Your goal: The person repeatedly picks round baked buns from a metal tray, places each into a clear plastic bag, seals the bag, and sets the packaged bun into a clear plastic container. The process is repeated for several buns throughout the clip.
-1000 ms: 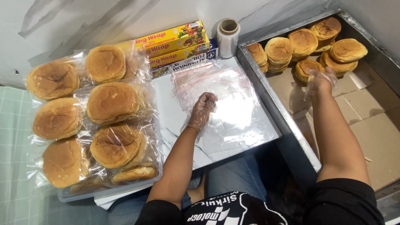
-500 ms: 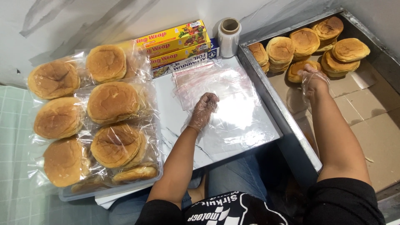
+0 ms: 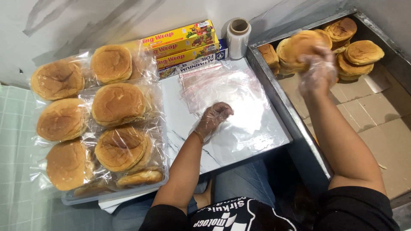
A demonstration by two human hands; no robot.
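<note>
Right gloved hand [image 3: 317, 70] grips round golden bun [image 3: 299, 47] above cardboard-lined metal tray [image 3: 295, 124]; left gloved hand [image 3: 212, 119], fingers curled, presses clear plastic bag [image 3: 239, 98] beside tray (bagging step; bun needs bag mouth opened).

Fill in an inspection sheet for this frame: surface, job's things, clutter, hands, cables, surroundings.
Surface: white marbled board with a clear plastic sheet spread on it.
Job's things: bare buns piled in a metal bin lined with cardboard; bagged buns on a tray at the left.
Clutter: wrap and foil boxes, film roll.
Hands: gloved left hand rests on the sheet; gloved right hand grips a bun.
Cables: nothing seen.
Surroundings: white wall, pale tiled floor.
</note>
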